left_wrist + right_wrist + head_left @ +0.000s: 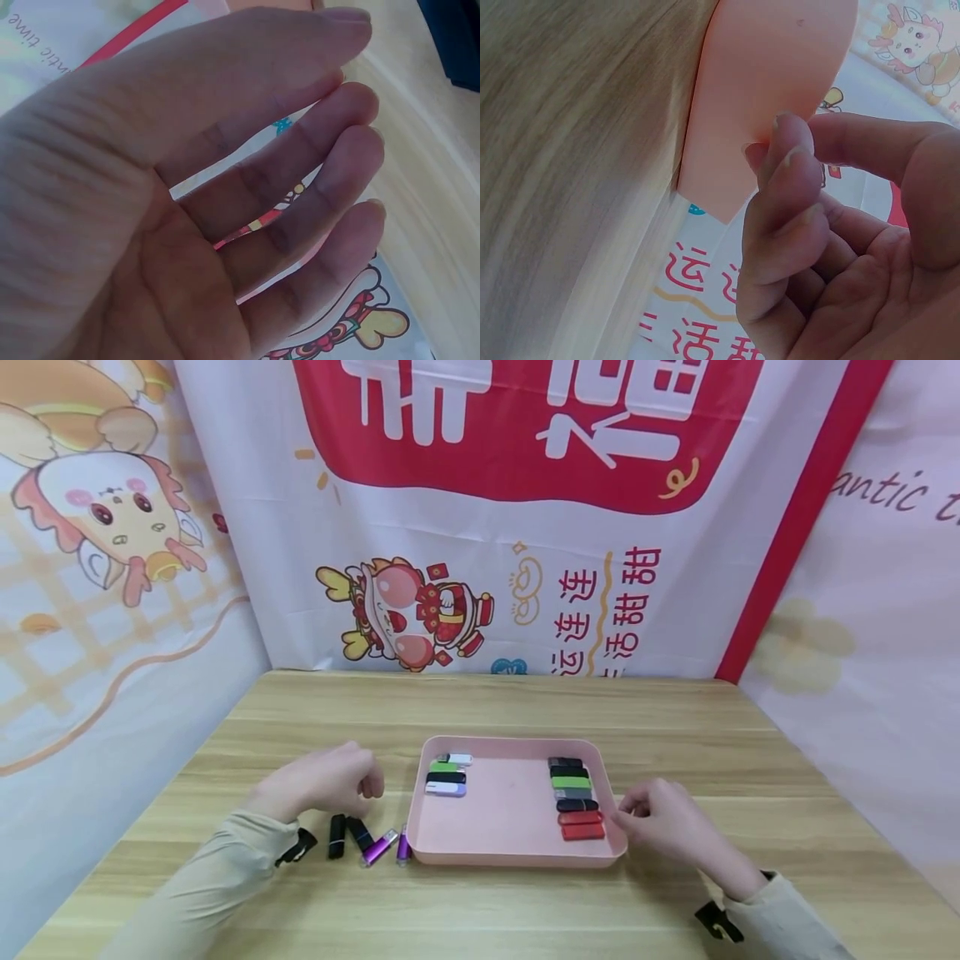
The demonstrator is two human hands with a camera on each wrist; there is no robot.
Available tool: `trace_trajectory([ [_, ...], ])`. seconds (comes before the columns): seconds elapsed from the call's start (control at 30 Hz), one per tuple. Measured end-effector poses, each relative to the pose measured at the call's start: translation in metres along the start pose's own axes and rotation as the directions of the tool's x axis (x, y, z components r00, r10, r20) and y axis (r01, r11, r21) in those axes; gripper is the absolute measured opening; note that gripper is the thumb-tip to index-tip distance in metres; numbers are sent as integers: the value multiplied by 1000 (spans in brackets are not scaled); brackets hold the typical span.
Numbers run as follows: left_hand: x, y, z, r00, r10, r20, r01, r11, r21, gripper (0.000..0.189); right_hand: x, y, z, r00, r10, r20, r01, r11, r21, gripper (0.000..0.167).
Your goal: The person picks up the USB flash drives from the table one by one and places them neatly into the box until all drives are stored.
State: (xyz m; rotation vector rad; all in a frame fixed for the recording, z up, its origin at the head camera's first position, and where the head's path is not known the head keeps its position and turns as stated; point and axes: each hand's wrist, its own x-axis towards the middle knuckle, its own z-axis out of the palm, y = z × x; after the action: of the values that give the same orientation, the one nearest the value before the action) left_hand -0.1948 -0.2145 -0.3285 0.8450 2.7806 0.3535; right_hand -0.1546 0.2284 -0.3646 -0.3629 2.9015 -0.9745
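My left hand (pixel 341 781) hangs above the table left of the pink tray (pixel 491 860), fingers loosely bent; the left wrist view shows nothing in the palm. Below it on the table lie two black USB sticks (pixel 337 837) and two purple USB sticks (pixel 379 848), one of them against the tray's left wall. At the tray's right side is my right hand (pixel 660 818), its loosely curled fingertips at the outer wall (pixel 735 97). Inside the tray, USB sticks form a short column at left, with a green one (pixel 444 767), and a longer column at right, with red ones (pixel 582 832) nearest me.
The wooden table (pixel 487 910) carries the tray near its middle. A printed cloth (pixel 465 527) hangs behind the table's far edge, and further cloths hang at the left and right sides. Dark straps (pixel 718 922) sit at both wrists.
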Motion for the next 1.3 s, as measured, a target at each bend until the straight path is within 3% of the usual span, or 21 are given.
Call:
trace_trajectory([
  [0.43,0,-1,4,1000,-10,11,9,999,34,17,0,1,1,1000,-2,-2,2,1000,-11,11],
  [0.77,-4,1,8,990,-107,94,106,994,6,33,0,-2,1,999,42,5,-42,999,3,10],
  [1.0,-5,0,11,983,-142,121,145,989,-18,40,0,-1,1,1000,20,6,-20,1000,-5,10],
  [1.3,-2,-4,14,986,-118,114,122,992,-27,37,0,0,1,1000,11,9,-11,1000,-5,11],
])
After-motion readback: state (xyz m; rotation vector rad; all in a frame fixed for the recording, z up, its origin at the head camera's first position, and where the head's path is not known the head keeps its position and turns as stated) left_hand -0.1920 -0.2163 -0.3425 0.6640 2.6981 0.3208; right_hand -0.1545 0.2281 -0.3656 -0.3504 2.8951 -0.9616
